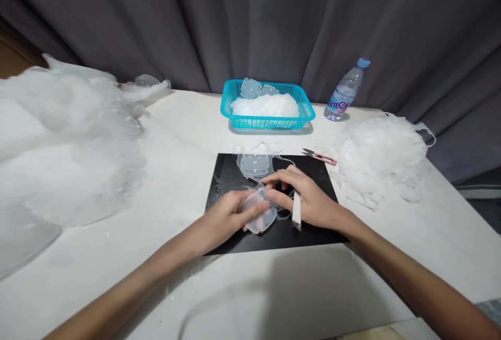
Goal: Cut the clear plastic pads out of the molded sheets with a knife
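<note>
Both my hands meet over a black mat in the middle of the white table. My left hand grips a small translucent plastic piece from the left. My right hand rests its fingers on the same piece's top and holds a thin white stick-like tool under the palm. A second translucent plastic piece with thin trailing strips lies on the mat just beyond my fingers.
A turquoise basket with more plastic pieces stands behind the mat. Small pink-handled snips lie at the mat's right corner. A water bottle, a heap of plastic offcuts and a big white plastic pile flank the table.
</note>
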`<state>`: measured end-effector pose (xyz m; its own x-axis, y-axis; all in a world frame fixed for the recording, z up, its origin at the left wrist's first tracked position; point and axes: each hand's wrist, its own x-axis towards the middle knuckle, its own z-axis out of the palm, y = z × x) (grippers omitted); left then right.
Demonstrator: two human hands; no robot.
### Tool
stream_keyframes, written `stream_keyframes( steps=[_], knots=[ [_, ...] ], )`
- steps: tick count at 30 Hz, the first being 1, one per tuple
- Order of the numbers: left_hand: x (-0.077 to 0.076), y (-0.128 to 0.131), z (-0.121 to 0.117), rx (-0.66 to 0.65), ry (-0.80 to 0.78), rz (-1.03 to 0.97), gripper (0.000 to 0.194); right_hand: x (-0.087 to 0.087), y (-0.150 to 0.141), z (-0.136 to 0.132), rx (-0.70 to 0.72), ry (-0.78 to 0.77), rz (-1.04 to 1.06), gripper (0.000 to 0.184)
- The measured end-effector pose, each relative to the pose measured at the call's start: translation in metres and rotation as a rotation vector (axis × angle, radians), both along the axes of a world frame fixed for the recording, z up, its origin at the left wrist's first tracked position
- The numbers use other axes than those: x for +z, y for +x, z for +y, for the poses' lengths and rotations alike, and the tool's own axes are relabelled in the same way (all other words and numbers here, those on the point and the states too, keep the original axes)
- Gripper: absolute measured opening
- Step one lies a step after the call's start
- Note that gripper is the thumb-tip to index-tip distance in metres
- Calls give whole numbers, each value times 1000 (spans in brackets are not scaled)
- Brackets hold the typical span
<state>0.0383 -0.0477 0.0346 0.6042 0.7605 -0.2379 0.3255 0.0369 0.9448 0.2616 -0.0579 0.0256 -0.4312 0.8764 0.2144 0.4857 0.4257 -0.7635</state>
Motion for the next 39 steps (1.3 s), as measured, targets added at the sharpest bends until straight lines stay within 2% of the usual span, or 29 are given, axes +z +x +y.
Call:
stream_keyframes(
  steps=[4,9,13,17,21,23,26,31,36,39],
  knots=[
    [-5,-5,4,-18,76,85,40,14,-7,21,66,-14,-4,34],
    [-3,-7,1,12,158,92,38,37,-8,51,373,-147,-67,11],
    [0,-8,0,8,211,85,39,42,-8,56,367,-231,-76,10],
    [-1,-6,0,27,249,103,39,43,-4,54,392,-208,-169,13],
    [-2,-4,-4,16,336,170,36,45,0,54,450,-172,-264,8],
    [-3,-4,-6,-30,430,222,34,45,0,55,430,-162,-293,6],
    [-8,-6,-7,-134,659,300,29,46,1,56,395,-172,-313,6],
    [-17,-7,-8,-204,938,354,40,45,2,57,418,-217,-309,7],
    [-17,-3,-21,-228,1091,386,46,28,2,61,256,-27,-444,10],
    [-15,-7,-24,-206,1062,343,41,15,5,68,151,66,-509,9]
  ],
)
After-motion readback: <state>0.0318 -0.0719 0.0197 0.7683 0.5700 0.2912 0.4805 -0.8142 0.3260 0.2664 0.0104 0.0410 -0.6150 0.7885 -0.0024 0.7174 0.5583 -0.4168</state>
